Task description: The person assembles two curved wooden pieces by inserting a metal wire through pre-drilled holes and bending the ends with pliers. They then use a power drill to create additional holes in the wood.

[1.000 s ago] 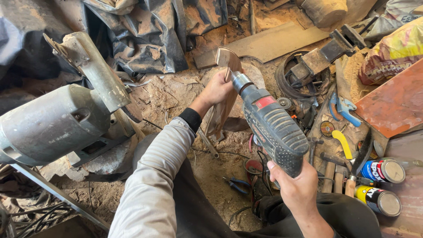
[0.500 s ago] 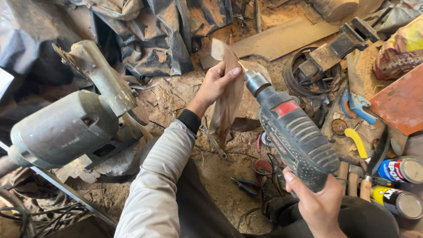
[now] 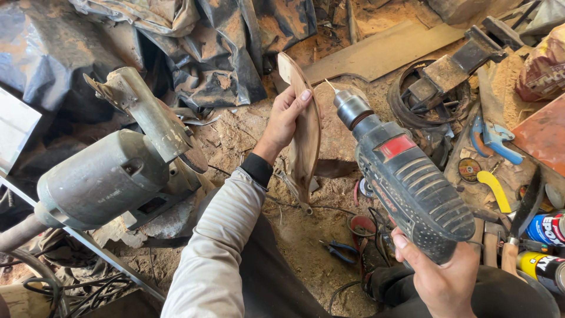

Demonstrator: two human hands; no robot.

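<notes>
— Two hands at work; nearest first?
— Right hand [image 3: 441, 277] low at the near edge, clenched shut round the handle of a grey-green power drill [image 3: 406, 182], aiming it up and away. Left hand [image 3: 288, 115] further out, closed on the edge of a thin curved wooden piece [image 3: 309, 141], thumb across the front.
— Changed since a second ago?
— Lifted clear of the sawdust floor [image 3: 306, 235] and stood on edge now. Drill bit [image 3: 329, 87] raised too, just beside the upper end, apart, no contact to be seen. Reads as lining up, not boring, judging by that gap.
— Containers?
— Small red pot [image 3: 362, 227] on the floor beside the blue pliers [image 3: 338, 250], inside too dark to tell. Two spray cans [image 3: 547, 227] lying at the right, contents hidden. Further off, a printed sack [image 3: 544, 70] at top right, bulging, filling unseen.
— Far left?
— Grey motor [image 3: 106, 176] on its stand, black sheeting [image 3: 235, 47] heaped behind.
</notes>
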